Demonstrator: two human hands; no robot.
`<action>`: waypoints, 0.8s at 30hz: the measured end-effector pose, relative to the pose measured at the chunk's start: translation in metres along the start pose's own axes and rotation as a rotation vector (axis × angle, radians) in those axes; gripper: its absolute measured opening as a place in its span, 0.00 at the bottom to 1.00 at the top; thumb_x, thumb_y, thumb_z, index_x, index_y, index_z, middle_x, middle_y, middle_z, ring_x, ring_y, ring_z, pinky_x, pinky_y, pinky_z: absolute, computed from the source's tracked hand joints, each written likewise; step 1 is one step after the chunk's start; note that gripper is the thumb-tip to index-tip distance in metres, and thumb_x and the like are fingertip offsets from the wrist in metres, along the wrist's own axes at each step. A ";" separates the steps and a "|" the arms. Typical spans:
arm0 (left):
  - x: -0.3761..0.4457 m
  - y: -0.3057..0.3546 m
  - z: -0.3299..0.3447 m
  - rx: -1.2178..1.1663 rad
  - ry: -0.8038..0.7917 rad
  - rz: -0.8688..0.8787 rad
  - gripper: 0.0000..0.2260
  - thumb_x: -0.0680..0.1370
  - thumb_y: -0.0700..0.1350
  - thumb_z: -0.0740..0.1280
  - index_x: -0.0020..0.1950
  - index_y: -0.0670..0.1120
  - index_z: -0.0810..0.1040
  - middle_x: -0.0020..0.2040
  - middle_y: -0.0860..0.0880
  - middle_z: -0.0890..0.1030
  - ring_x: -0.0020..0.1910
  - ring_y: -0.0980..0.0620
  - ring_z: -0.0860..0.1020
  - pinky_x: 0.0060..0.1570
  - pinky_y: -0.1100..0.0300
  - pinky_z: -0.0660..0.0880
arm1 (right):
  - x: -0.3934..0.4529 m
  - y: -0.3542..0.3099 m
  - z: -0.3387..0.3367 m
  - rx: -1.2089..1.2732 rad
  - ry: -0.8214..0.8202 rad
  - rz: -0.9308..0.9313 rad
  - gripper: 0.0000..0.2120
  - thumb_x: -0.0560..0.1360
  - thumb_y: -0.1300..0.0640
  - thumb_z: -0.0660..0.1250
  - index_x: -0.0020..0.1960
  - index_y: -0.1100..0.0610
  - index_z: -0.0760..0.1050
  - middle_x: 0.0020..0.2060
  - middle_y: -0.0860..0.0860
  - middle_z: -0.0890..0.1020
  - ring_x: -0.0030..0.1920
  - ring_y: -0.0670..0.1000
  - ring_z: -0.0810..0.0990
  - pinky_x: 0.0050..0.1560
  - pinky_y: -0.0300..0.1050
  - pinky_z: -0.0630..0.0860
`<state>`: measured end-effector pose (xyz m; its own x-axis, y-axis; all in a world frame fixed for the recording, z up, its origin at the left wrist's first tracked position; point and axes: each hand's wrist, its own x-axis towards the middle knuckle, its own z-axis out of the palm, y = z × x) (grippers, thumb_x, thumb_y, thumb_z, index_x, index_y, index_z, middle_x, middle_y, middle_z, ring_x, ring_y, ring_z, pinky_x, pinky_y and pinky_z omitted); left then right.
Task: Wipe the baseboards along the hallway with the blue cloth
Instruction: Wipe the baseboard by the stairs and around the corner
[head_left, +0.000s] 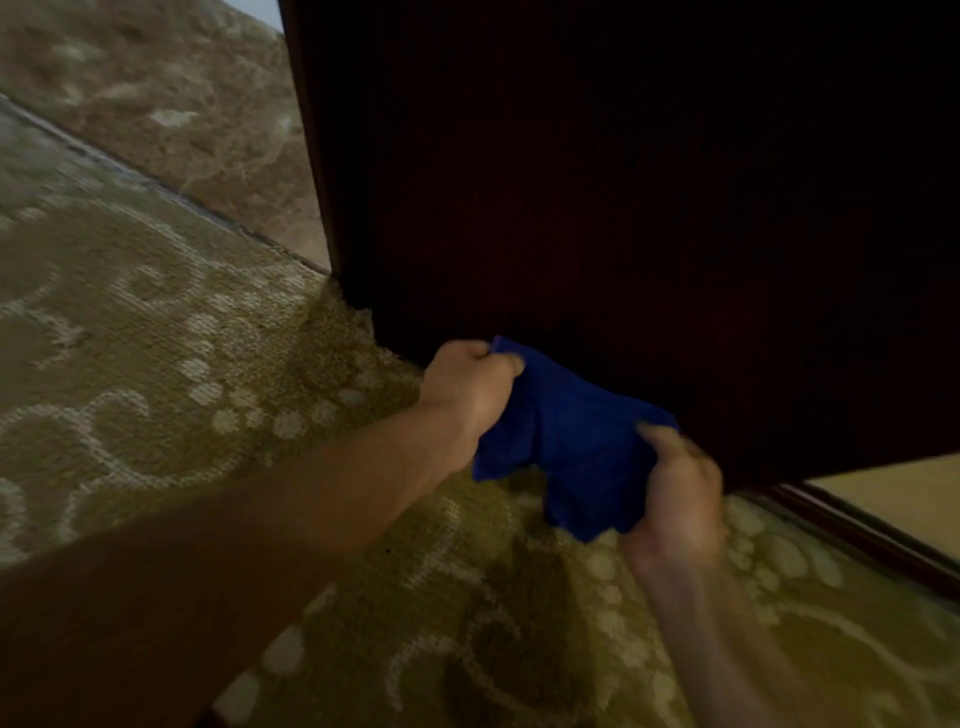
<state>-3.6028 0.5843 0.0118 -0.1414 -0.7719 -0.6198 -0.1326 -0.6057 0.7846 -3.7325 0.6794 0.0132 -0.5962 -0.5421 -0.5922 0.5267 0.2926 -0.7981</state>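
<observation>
From the head view, both hands grip the crumpled deep-blue cloth (566, 441), which hangs between them just above the carpet, close against the foot of the tall dark reddish-brown wooden panel (623, 182). The left hand (467, 389) clenches the cloth's upper corner; the right hand (680, 483), blurred, holds its lower right edge with curled fingers.

The cloth is bunched rather than folded flat, so a wipe along the panel's base would likely skim and miss dust in the seam where wood meets carpet. Loose corners hang down toward the pile and could drag on it and pick up lint. The blur suggests haste, which could let one corner slip free.

The floor is an olive-green looped carpet with pale scroll and dot patterns (156, 338). Left of the dark panel runs a mottled brown marble-like baseboard (208, 104); to the panel's right, a dark wooden skirting strip (872, 535) sits below a cream wall (904, 493).
</observation>
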 end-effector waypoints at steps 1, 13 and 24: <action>-0.008 0.009 0.001 0.029 -0.015 0.069 0.08 0.79 0.46 0.67 0.52 0.44 0.82 0.52 0.46 0.83 0.50 0.47 0.81 0.58 0.47 0.77 | -0.005 -0.009 -0.008 0.002 -0.013 -0.052 0.19 0.76 0.56 0.67 0.66 0.55 0.72 0.58 0.53 0.80 0.54 0.54 0.82 0.52 0.53 0.80; -0.068 -0.028 0.009 0.323 -0.153 0.326 0.10 0.80 0.52 0.63 0.53 0.48 0.79 0.51 0.42 0.82 0.50 0.43 0.82 0.53 0.39 0.78 | -0.052 -0.004 -0.089 -0.376 -0.063 -0.521 0.10 0.80 0.50 0.60 0.51 0.55 0.75 0.45 0.49 0.80 0.46 0.47 0.80 0.42 0.43 0.76; -0.052 -0.155 -0.007 0.635 -0.213 -0.095 0.10 0.78 0.57 0.65 0.48 0.51 0.75 0.48 0.57 0.77 0.51 0.54 0.76 0.54 0.52 0.76 | -0.037 0.139 -0.140 -0.585 0.027 0.097 0.23 0.73 0.36 0.62 0.64 0.45 0.68 0.59 0.43 0.74 0.59 0.47 0.74 0.63 0.53 0.72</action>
<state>-3.5680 0.7174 -0.0777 -0.2821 -0.6268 -0.7263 -0.6955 -0.3878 0.6049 -3.7224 0.8504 -0.0918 -0.5813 -0.4730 -0.6621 0.1623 0.7299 -0.6640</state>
